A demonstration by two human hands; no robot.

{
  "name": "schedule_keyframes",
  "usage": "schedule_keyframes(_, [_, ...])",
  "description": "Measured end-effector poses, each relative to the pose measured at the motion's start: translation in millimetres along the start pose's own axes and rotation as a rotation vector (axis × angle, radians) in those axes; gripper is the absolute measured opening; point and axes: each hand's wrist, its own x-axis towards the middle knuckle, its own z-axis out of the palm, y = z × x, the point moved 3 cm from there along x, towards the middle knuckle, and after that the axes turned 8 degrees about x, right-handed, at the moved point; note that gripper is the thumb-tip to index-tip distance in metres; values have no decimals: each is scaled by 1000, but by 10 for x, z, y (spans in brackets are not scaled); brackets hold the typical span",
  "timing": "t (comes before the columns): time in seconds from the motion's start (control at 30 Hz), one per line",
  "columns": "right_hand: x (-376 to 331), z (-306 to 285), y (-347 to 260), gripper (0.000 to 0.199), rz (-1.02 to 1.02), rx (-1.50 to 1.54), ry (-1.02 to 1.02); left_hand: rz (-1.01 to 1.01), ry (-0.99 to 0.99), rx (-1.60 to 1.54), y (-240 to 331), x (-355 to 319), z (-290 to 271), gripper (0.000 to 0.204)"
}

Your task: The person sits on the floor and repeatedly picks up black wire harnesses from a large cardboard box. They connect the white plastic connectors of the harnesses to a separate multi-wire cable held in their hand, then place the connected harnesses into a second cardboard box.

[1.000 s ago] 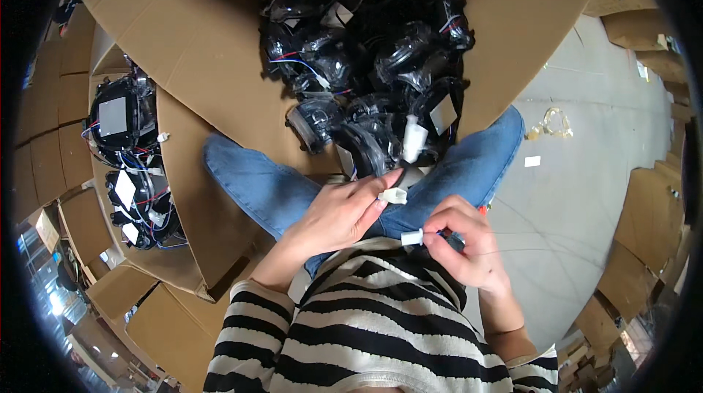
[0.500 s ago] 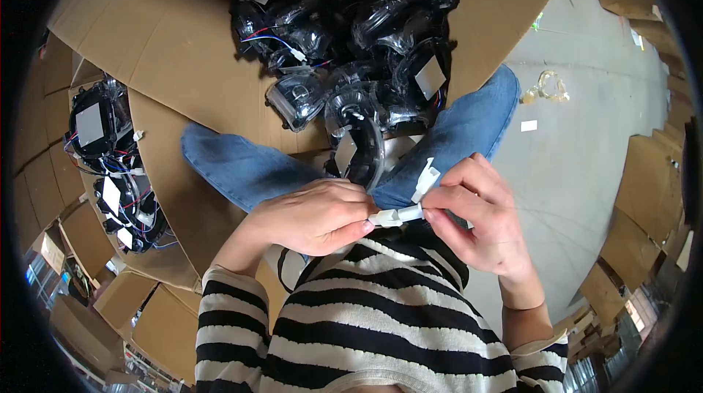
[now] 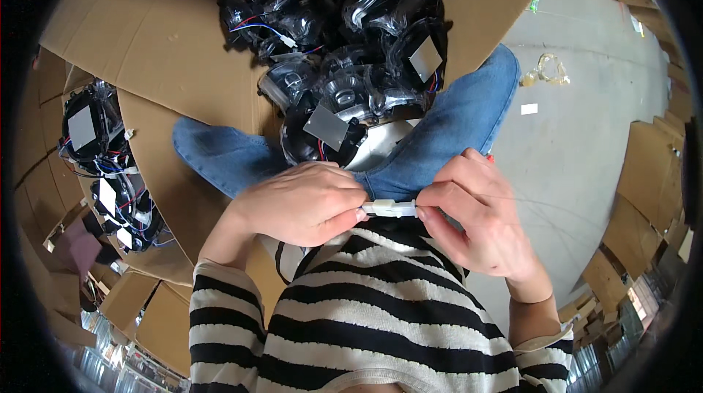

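In front of my lap, a white plastic wire connector point(image 3: 385, 208) spans the gap between my hands. My left hand point(image 3: 304, 204) is closed, pinching its left end between thumb and fingers. At the right end, the thumb and forefinger of my right hand point(image 3: 472, 221) are closed on the paler part of the connector. Both parts lie in one line and look joined; how deep they sit cannot be seen. Just beyond my left hand, a black lamp unit point(image 3: 299, 134) with a grey square patch and red wires lies between my knees.
Several black lamp units point(image 3: 351, 89) with clear covers are heaped on cardboard point(image 3: 190, 42) ahead. More units with wires point(image 3: 91, 129) sit in a carton at the left. On the grey floor point(image 3: 586, 159) at the right lie a white slip point(image 3: 529, 109) and crumpled yellowish tape point(image 3: 549, 71).
The white piece that stuck up near my right fingers is out of sight, and the two connector parts are now in line. The lamp unit between my knees has turned and shifted left.
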Motion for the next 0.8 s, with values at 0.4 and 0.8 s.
schedule_keyframes(0.4, [60, 36, 124, 11, 52, 112, 48, 141, -116, -218, -132, 65, -97, 20])
schedule_keyframes(0.8, [127, 60, 152, 11, 75, 91, 207, 120, -20, -237, -266, 123, -228, 24])
